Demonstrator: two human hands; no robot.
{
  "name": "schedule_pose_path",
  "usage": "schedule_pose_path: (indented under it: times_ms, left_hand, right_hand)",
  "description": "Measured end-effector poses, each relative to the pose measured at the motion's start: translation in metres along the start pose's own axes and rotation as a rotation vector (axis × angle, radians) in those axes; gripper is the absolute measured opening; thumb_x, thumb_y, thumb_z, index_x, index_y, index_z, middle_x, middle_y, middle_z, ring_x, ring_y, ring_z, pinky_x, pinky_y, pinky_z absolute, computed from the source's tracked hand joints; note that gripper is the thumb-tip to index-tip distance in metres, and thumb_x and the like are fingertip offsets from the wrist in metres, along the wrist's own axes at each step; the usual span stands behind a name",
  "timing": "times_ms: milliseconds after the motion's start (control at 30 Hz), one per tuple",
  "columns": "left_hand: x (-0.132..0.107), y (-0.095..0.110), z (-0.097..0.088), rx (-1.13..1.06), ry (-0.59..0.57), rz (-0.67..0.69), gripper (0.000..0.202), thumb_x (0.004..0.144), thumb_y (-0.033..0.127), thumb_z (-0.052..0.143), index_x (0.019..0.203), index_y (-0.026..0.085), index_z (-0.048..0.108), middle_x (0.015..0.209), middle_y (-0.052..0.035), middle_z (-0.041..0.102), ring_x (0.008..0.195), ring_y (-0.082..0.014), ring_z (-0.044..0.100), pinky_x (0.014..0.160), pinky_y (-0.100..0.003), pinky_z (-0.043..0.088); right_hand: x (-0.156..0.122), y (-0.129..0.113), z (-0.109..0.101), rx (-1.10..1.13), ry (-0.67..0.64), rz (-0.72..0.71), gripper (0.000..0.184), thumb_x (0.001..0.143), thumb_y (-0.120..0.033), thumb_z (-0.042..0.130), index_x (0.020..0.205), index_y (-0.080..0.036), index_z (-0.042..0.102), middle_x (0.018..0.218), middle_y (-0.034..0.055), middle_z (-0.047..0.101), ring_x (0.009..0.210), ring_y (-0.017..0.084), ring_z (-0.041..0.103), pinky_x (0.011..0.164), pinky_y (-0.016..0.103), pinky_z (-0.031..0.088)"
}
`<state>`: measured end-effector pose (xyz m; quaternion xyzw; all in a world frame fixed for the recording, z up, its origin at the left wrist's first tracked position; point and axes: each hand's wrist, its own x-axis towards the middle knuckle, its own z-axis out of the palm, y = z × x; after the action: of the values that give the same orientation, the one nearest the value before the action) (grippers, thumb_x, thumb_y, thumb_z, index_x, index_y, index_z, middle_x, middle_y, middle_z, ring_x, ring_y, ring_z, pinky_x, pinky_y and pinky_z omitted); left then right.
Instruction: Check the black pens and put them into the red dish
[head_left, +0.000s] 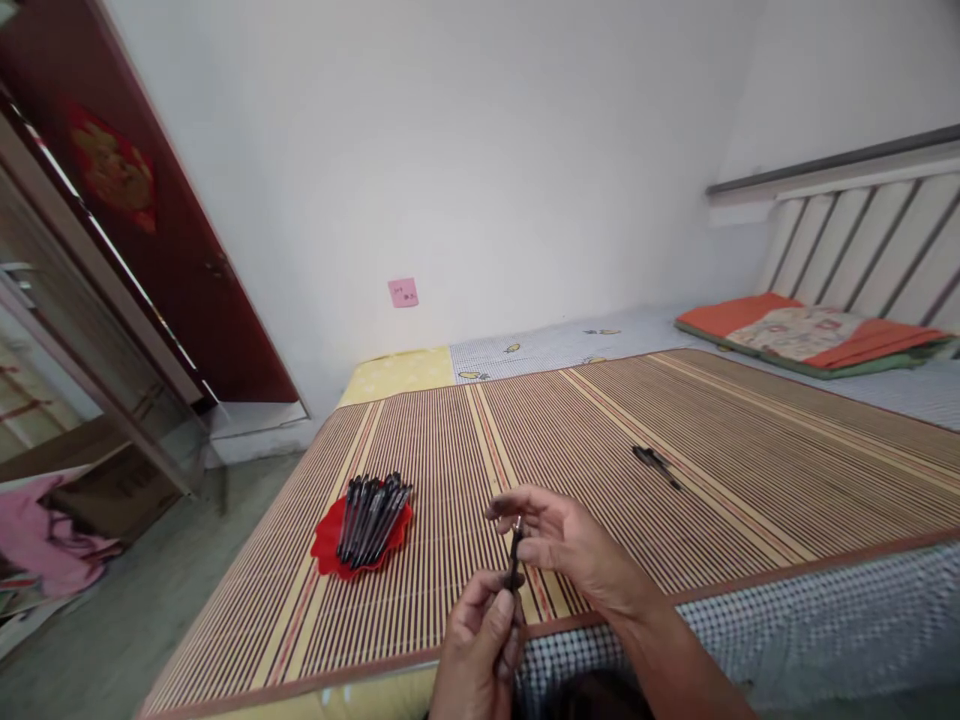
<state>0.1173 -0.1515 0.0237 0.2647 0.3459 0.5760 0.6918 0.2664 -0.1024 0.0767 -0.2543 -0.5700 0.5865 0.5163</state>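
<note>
A slim black pen (pixel 515 558) stands nearly upright in front of me, its pale tip pointing up. My left hand (pixel 484 630) grips its lower part between thumb and curled fingers. Around the upper end, my right hand (pixel 555 535) is curled, with the thumb against the barrel and the fingers bent over the tip. Dark smudges show on fingertips of both hands. To the left, a red scalloped dish (pixel 322 545) holds several black pens (pixel 371 520) in a heap. Small black pen parts (pixel 656 465), perhaps caps, lie on the striped mat to the right.
A striped bamboo mat (pixel 442 470) covers the bed, with checked bedding (pixel 825 610) along its near edge. Folded orange and green cloth (pixel 817 330) lies at the far right. A pink note (pixel 403 292) is on the white wall. Left, a cardboard box (pixel 120 500) stands near a dark red door (pixel 187 270).
</note>
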Motion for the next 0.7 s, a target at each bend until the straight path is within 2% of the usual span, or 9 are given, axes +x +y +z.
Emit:
schedule_pose_path:
  times_ms: [67, 133, 200, 267, 367, 467, 533, 633, 700]
  left_hand:
    - [0.0, 0.0, -0.001, -0.045, -0.01, -0.057, 0.046, 0.054, 0.041, 0.095, 0.083, 0.015, 0.07, 0.057, 0.0057, 0.052, 0.044, -0.0007, 0.031, 0.043, -0.013, 0.025]
    - [-0.001, -0.001, -0.002, -0.07, -0.018, -0.095, 0.047, 0.054, 0.039, 0.095, 0.084, 0.015, 0.069, 0.06, 0.0045, 0.055, 0.043, -0.0006, 0.034, 0.043, -0.013, 0.027]
    - [0.0, -0.004, -0.003, -0.066, -0.014, -0.09, 0.046, 0.056, 0.039, 0.095, 0.084, 0.015, 0.067, 0.06, 0.0054, 0.054, 0.042, -0.0003, 0.032, 0.043, -0.014, 0.026]
    - [0.001, -0.007, -0.005, -0.052, -0.003, -0.064, 0.045, 0.057, 0.039, 0.094, 0.082, 0.016, 0.066, 0.057, 0.0071, 0.051, 0.04, -0.0004, 0.03, 0.041, -0.014, 0.025]
    - [0.004, -0.01, -0.01, -0.064, 0.005, -0.06, 0.046, 0.057, 0.04, 0.094, 0.083, 0.016, 0.064, 0.057, 0.0072, 0.052, 0.04, -0.0009, 0.032, 0.04, -0.015, 0.025]
    - [0.005, -0.01, -0.014, -0.119, 0.016, -0.114, 0.049, 0.056, 0.036, 0.095, 0.089, 0.017, 0.064, 0.064, 0.0044, 0.06, 0.042, -0.0015, 0.038, 0.042, -0.015, 0.027]
    - [0.005, -0.011, -0.016, -0.156, 0.012, -0.16, 0.051, 0.055, 0.033, 0.096, 0.091, 0.018, 0.063, 0.067, 0.003, 0.062, 0.044, -0.0023, 0.042, 0.044, -0.015, 0.029]
    - [0.006, -0.014, -0.017, -0.17, -0.008, -0.175, 0.05, 0.056, 0.033, 0.096, 0.09, 0.018, 0.062, 0.066, 0.0035, 0.062, 0.044, -0.0023, 0.042, 0.044, -0.015, 0.029]
    - [0.007, -0.016, -0.017, -0.157, -0.003, -0.144, 0.049, 0.056, 0.033, 0.095, 0.088, 0.016, 0.062, 0.063, 0.0051, 0.059, 0.041, -0.0009, 0.039, 0.042, -0.015, 0.026]
  right_hand:
    - [-0.002, -0.002, 0.0, -0.048, -0.025, -0.017, 0.029, 0.086, -0.037, 0.07, 0.111, -0.023, 0.072, 0.112, 0.0066, 0.07, 0.108, 0.021, 0.061, 0.1, 0.038, 0.043]
    - [-0.002, -0.001, 0.001, -0.081, 0.012, -0.048, 0.02, 0.088, -0.036, 0.067, 0.099, -0.022, 0.075, 0.104, 0.0059, 0.071, 0.105, 0.02, 0.062, 0.099, 0.037, 0.043]
    - [0.0, 0.002, 0.003, -0.048, 0.089, -0.05, 0.012, 0.081, -0.032, 0.075, 0.084, -0.021, 0.074, 0.093, 0.0027, 0.069, 0.094, 0.018, 0.062, 0.091, 0.032, 0.046]
    - [0.001, 0.006, 0.004, 0.012, 0.148, -0.031, 0.015, 0.073, -0.03, 0.082, 0.076, -0.021, 0.07, 0.087, -0.0001, 0.066, 0.086, 0.016, 0.06, 0.084, 0.029, 0.047]
    - [0.001, 0.01, 0.006, 0.063, 0.082, 0.02, 0.03, 0.07, -0.033, 0.085, 0.095, -0.023, 0.072, 0.096, 0.0019, 0.069, 0.095, 0.018, 0.062, 0.09, 0.032, 0.047]
    - [-0.001, 0.011, 0.005, 0.063, 0.025, 0.055, 0.034, 0.083, -0.04, 0.074, 0.111, -0.022, 0.072, 0.104, 0.0066, 0.071, 0.107, 0.022, 0.062, 0.1, 0.039, 0.043]
    - [-0.001, 0.011, 0.005, 0.041, 0.067, 0.046, 0.026, 0.087, -0.04, 0.068, 0.104, -0.021, 0.075, 0.099, 0.0067, 0.071, 0.105, 0.022, 0.063, 0.101, 0.039, 0.042]
    - [0.001, 0.014, 0.006, 0.037, 0.159, 0.027, 0.015, 0.078, -0.034, 0.078, 0.084, -0.021, 0.075, 0.088, 0.0023, 0.068, 0.091, 0.018, 0.061, 0.09, 0.032, 0.045]
    - [0.003, 0.016, 0.009, 0.047, 0.214, 0.018, 0.018, 0.073, -0.032, 0.082, 0.072, -0.02, 0.07, 0.081, -0.0007, 0.063, 0.082, 0.015, 0.057, 0.082, 0.028, 0.045]
